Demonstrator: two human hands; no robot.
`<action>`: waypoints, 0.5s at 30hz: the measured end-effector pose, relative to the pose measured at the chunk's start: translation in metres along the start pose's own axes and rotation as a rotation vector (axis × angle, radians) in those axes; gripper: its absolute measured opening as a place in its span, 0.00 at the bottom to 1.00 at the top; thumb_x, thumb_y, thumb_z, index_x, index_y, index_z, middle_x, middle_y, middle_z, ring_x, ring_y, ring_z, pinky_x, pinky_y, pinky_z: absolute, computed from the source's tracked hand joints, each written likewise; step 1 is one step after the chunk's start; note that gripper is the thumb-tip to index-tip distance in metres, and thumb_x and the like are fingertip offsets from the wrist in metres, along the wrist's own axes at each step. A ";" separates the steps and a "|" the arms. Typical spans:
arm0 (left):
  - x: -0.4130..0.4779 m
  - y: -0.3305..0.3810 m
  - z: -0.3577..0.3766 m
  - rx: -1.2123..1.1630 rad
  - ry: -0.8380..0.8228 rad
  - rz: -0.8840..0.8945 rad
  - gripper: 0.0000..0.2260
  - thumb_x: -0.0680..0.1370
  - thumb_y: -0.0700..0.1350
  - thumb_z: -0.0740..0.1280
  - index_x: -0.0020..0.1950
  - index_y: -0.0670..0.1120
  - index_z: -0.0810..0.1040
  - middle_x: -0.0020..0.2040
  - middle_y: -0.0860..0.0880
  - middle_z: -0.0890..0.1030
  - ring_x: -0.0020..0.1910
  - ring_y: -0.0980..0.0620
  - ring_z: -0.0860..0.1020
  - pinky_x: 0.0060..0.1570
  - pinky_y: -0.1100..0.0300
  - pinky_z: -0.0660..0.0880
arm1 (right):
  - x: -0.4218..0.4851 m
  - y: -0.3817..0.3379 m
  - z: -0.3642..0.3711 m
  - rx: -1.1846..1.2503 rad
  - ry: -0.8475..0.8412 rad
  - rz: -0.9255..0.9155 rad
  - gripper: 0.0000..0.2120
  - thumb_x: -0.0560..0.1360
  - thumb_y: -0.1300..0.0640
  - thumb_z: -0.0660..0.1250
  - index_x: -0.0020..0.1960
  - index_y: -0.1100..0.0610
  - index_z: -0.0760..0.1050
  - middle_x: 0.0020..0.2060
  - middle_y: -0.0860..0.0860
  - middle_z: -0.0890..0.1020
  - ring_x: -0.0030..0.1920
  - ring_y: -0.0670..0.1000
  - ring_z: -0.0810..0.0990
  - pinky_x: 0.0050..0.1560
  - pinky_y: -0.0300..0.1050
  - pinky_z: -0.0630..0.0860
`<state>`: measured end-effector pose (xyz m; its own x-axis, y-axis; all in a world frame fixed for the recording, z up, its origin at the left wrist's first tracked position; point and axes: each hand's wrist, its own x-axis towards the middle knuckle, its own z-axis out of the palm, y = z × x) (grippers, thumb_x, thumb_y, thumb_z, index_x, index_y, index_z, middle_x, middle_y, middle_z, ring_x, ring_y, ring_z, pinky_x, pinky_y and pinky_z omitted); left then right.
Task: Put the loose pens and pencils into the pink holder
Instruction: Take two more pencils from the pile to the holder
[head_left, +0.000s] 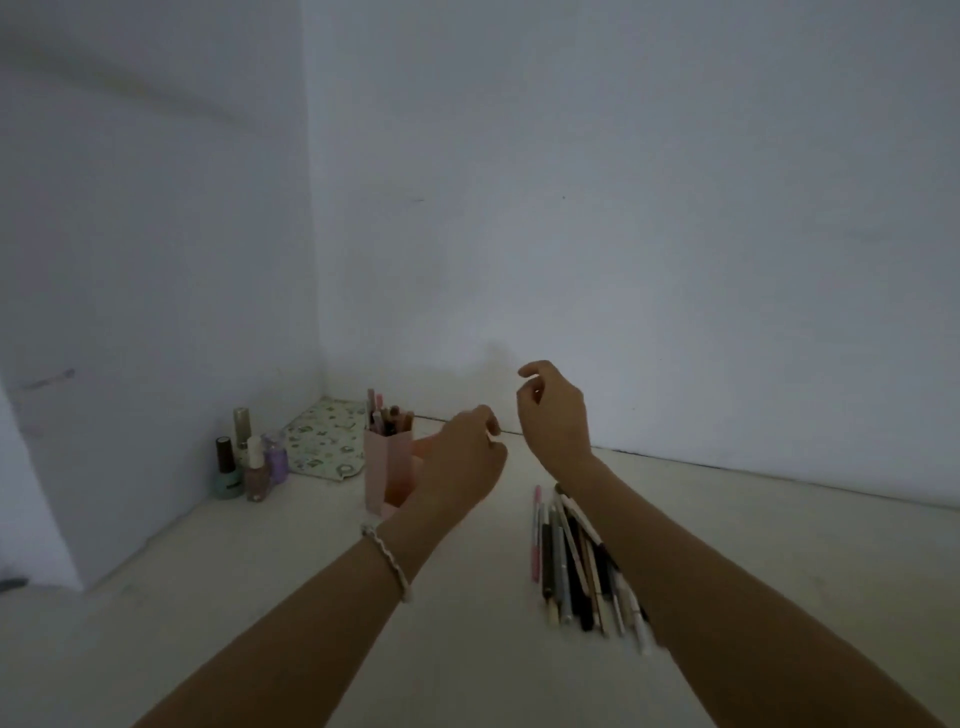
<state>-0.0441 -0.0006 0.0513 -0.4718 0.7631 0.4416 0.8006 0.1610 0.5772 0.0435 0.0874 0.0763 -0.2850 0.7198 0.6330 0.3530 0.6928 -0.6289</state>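
The pink holder (380, 467) stands upright on the white table, with several pens and pencils sticking out of its top. My left hand (462, 457), a beaded bracelet on its wrist, hovers just right of the holder with fingers curled and nothing visible in them. My right hand (553, 410) is raised above the table near the back wall, fingers loosely bent and apart, holding nothing. A bundle of loose pens and pencils (576, 561) lies on the table below my right forearm, which hides part of it.
Several nail polish bottles (249, 462) stand at the left by the side wall. A patterned pouch (324, 439) lies in the corner behind the holder. Walls close off the table (291, 597) at the back and left.
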 end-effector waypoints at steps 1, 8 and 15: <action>-0.004 0.005 0.016 0.040 -0.153 -0.052 0.06 0.76 0.45 0.65 0.52 0.49 0.76 0.50 0.51 0.80 0.43 0.55 0.77 0.42 0.61 0.75 | -0.001 0.009 -0.009 -0.007 -0.007 0.028 0.10 0.77 0.63 0.59 0.52 0.54 0.76 0.26 0.45 0.74 0.24 0.41 0.70 0.27 0.35 0.68; -0.029 0.023 0.078 0.138 -0.399 -0.225 0.11 0.80 0.44 0.58 0.58 0.40 0.74 0.58 0.42 0.78 0.56 0.44 0.78 0.52 0.54 0.75 | -0.008 0.053 -0.046 -0.092 -0.074 0.129 0.10 0.73 0.64 0.60 0.45 0.53 0.78 0.30 0.42 0.77 0.27 0.41 0.72 0.30 0.31 0.66; -0.022 0.020 0.081 0.225 -0.398 -0.213 0.11 0.82 0.42 0.56 0.59 0.40 0.74 0.59 0.42 0.78 0.58 0.43 0.78 0.53 0.55 0.74 | -0.019 0.071 -0.050 -0.095 -0.136 0.180 0.10 0.73 0.65 0.60 0.45 0.54 0.79 0.32 0.42 0.78 0.27 0.42 0.73 0.30 0.33 0.67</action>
<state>0.0121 0.0371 -0.0027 -0.4911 0.8711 0.0090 0.7825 0.4366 0.4439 0.1189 0.1209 0.0423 -0.3252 0.8352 0.4436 0.4893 0.5500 -0.6769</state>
